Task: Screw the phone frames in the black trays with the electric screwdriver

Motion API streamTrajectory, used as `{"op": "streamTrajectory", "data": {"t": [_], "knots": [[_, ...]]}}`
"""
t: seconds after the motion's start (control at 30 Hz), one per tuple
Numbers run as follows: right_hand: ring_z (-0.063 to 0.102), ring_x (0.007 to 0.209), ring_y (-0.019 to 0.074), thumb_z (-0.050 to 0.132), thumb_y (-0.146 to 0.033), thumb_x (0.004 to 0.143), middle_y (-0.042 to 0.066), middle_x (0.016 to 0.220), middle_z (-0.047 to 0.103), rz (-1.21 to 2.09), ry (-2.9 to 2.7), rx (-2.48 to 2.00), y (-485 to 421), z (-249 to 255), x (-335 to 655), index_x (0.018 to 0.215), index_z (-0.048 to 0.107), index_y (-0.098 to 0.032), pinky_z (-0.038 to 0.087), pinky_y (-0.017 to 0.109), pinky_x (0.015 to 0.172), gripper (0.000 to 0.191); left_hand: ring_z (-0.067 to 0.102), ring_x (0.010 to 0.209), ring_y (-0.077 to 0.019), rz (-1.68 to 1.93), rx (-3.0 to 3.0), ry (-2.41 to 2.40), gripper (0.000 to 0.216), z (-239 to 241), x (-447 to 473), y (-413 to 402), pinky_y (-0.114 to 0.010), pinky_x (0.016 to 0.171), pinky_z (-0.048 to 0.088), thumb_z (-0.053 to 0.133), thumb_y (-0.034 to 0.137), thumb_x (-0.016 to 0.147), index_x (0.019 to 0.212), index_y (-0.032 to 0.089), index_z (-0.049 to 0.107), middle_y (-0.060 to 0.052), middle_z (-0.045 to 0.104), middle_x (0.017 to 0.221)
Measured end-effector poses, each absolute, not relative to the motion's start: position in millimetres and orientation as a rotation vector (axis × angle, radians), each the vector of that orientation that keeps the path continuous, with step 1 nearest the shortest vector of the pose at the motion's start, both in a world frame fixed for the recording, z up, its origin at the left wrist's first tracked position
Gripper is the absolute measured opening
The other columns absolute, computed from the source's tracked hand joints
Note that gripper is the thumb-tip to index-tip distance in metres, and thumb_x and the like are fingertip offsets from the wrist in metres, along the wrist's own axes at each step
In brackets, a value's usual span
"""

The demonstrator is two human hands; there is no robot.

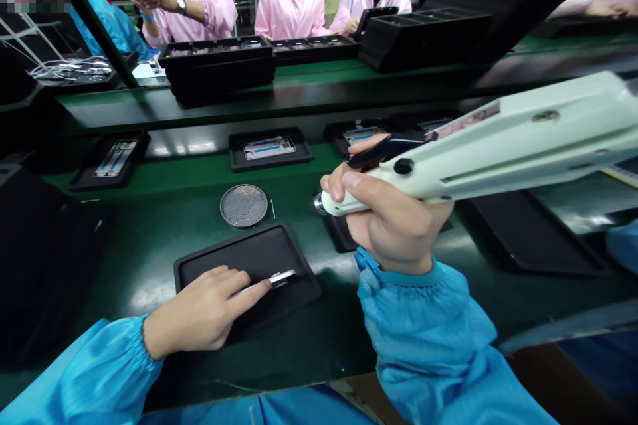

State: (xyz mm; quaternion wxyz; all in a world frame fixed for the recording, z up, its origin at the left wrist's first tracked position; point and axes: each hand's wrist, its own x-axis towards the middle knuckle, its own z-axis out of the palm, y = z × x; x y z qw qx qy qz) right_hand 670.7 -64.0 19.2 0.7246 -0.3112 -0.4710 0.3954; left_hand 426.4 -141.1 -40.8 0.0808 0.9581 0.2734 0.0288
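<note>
My left hand (202, 312) is closed on a thin, silver-edged phone part (283, 277), tilted over a black tray (224, 257); most of the part is hidden under the fingers. Raised to the right, my right hand (399, 222) wraps around a pale green electric screwdriver (528, 139) with a black lever. The screwdriver's silver tip (319, 204) points left, above the bench and apart from the phone part. Beyond the tray lies a round, perforated dish (244, 206) with tiny pieces in it, probably screws. Beside that is a small white stick (272, 208).
On the conveyor stand black trays with phone frames, one at left (114, 159), one in the middle (270, 148). Another black tray (533, 232) lies at right. Black bins (216, 73) line the raised shelf. Dark stacked trays (44, 265) stand at left. Co-workers in pink (292, 3) sit opposite.
</note>
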Motion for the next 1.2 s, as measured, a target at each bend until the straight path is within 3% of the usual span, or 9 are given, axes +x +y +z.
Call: {"op": "streamTrajectory", "data": {"t": [0.33,0.63,0.77,0.9,1.2], "knots": [[0.058,0.055,0.0158,0.068,-0.018,0.072,-0.002,0.065,0.060,0.869,-1.089,-0.711,-63.6,14.6,673.3,0.088,0.068,-0.023,0.049,0.037,0.055,0.016,0.058,0.077,-0.0240,0.030,2.790,0.811,0.055,-41.2,429.0,-134.6,-0.039,0.071,0.053,0.039,0.008,0.090,0.144,0.011,0.033,-0.012,0.063,0.099],[0.057,0.055,0.0156,0.068,-0.019,0.072,-0.002,0.064,0.059,0.887,-1.084,-0.722,-61.9,14.9,673.3,0.087,0.067,-0.022,0.048,0.037,0.056,0.016,0.060,0.080,-0.0207,0.111,2.703,0.849,0.053,-45.6,424.8,-128.2,-0.034,0.071,0.052,0.035,0.008,0.092,0.145,0.014,0.038,-0.010,0.063,0.101],[0.057,0.055,0.0151,0.068,-0.020,0.072,-0.003,0.063,0.056,0.872,-1.087,-0.738,-60.3,12.6,673.4,0.087,0.066,-0.022,0.048,0.036,0.057,0.015,0.060,0.085,-0.0223,0.170,2.733,1.168,0.034,-61.6,414.2,-107.7,-0.036,0.074,0.052,0.037,0.018,0.099,0.124,0.014,0.059,-0.012,0.062,0.100],[0.056,0.054,0.0158,0.069,-0.019,0.070,-0.004,0.059,0.054,0.895,-1.069,-0.723,-57.9,11.8,673.6,0.085,0.065,-0.023,0.047,0.037,0.057,0.016,0.059,0.082,-0.0242,0.202,2.677,1.391,0.027,-82.1,397.4,-90.0,-0.040,0.074,0.052,0.040,0.021,0.099,0.103,0.011,0.065,-0.013,0.062,0.093],[0.054,0.052,0.0169,0.071,-0.018,0.064,-0.004,0.054,0.056,0.909,-0.997,-0.750,-49.9,13.8,674.7,0.080,0.064,-0.022,0.044,0.037,0.059,0.018,0.062,0.085,-0.0200,0.312,2.540,1.372,0.026,-103.1,379.4,-89.3,-0.033,0.077,0.055,0.039,0.022,0.101,0.102,0.014,0.064,-0.009,0.063,0.092]]}}
